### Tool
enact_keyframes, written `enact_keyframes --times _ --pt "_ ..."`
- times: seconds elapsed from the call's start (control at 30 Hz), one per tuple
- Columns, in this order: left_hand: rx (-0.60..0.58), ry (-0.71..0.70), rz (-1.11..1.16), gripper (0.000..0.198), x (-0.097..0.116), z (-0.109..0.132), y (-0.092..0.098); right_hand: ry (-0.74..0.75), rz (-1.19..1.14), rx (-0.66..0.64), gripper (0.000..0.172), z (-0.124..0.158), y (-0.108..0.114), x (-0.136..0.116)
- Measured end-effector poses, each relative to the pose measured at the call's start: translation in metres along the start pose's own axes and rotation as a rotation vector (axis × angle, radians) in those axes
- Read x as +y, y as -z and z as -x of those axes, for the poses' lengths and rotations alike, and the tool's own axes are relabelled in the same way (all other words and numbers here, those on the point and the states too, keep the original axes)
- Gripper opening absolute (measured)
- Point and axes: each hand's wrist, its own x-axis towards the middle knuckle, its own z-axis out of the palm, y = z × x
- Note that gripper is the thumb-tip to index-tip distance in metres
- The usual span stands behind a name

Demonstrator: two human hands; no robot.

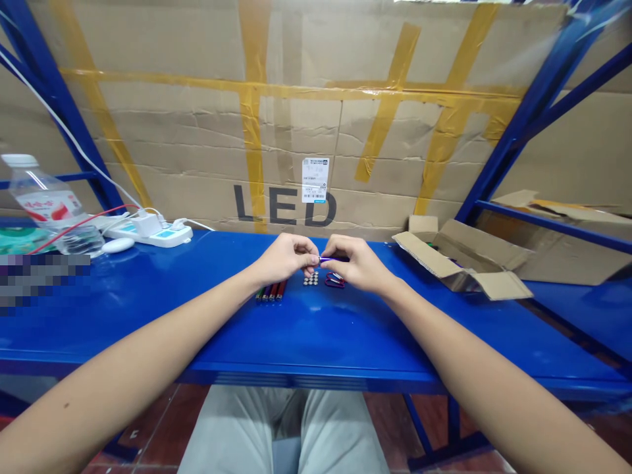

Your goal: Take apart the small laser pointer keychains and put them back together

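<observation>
My right hand (359,264) is closed around a slim purple metal tube (334,259), which looks like a small penlight body. At the tube's left end, the fingertips of my left hand (286,255) are pinched together; whether a small part sits between them is hidden. Just below the hands, several silver button cells (311,279) stand grouped on the blue table (316,336). Beside them on the right lie red and purple carabiner clips (334,280). Under my left wrist, several dark and red tubes (271,291) lie side by side, partly covered by the hand.
An open cardboard box (459,260) stands at the right, with small items inside. At the left are a water bottle (49,204) and a white power strip (153,230) with cables. A large taped carton (197,145) walls off the back, between blue metal posts (530,112).
</observation>
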Motion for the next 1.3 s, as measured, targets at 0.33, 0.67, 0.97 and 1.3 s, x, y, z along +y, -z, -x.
enact_keyframes --times 0.33,0.67,0.97,1.3 --pt "0.076 -0.454 -0.682 0.013 -0.004 0.002 0.001 -0.360 -0.320 -0.166 0.030 0.000 -0.003 0.005" --pt "0.077 -0.343 -0.578 0.012 -0.005 0.001 0.003 -0.266 -0.190 -0.013 0.020 0.001 -0.011 0.009" --pt "0.108 -0.561 -0.777 0.013 -0.012 0.002 0.002 -0.426 -0.477 -0.043 0.030 -0.001 -0.002 0.003" --pt "0.095 -0.618 -0.835 0.014 -0.012 0.003 0.001 -0.519 -0.682 -0.075 0.034 -0.002 -0.001 0.007"
